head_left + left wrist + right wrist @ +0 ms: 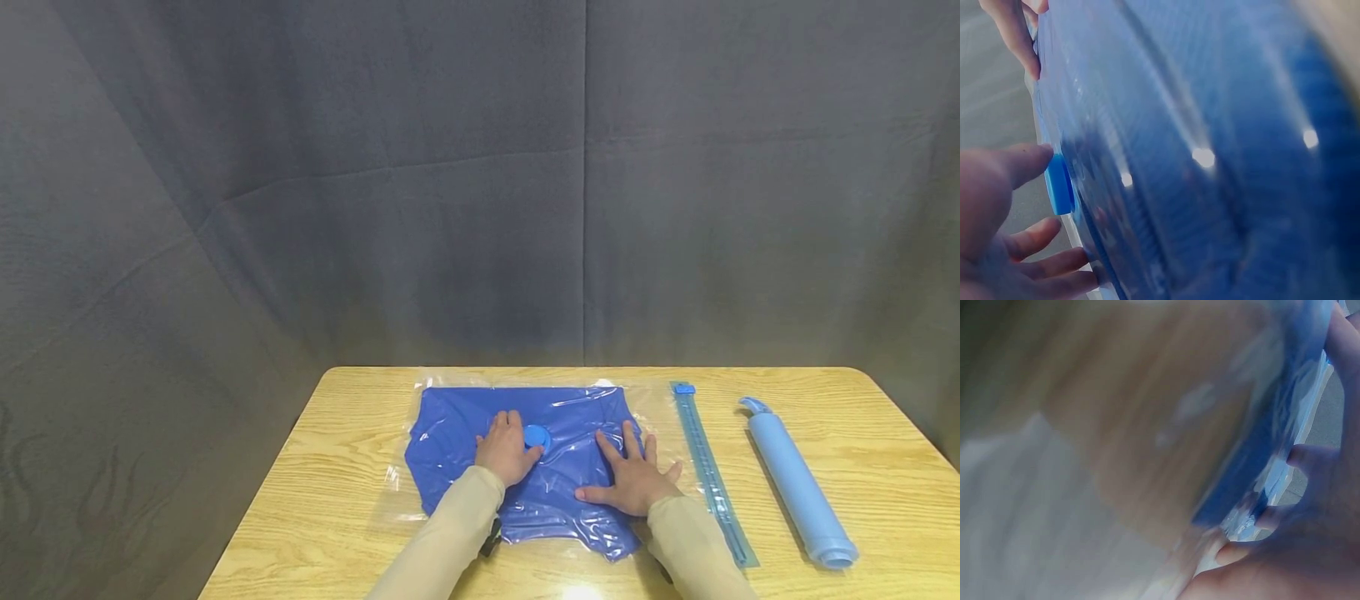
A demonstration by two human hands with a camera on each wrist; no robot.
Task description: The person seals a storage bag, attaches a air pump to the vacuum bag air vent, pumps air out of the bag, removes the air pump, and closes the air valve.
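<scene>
A clear vacuum storage bag [663,402] lies flat on the table with a folded blue item [457,433] inside. Near the bag's middle sits a round blue valve cap [536,436], seen edge-on as a blue disc [1059,184] in the left wrist view. My left hand [506,450] rests on the bag just left of the cap, its thumb right at the cap's edge. With fingers spread wide, my right hand [633,479] presses on the bag's right part, over the edge of the blue item. In the right wrist view, the right hand's fingers [1313,459] touch the plastic.
A blue-green zip strip [708,467] with a blue slider [684,389] runs along the bag's right end. Farther right lies a light blue hand pump [798,483]. The wooden table [315,467] ends at a grey curtain [480,250] behind.
</scene>
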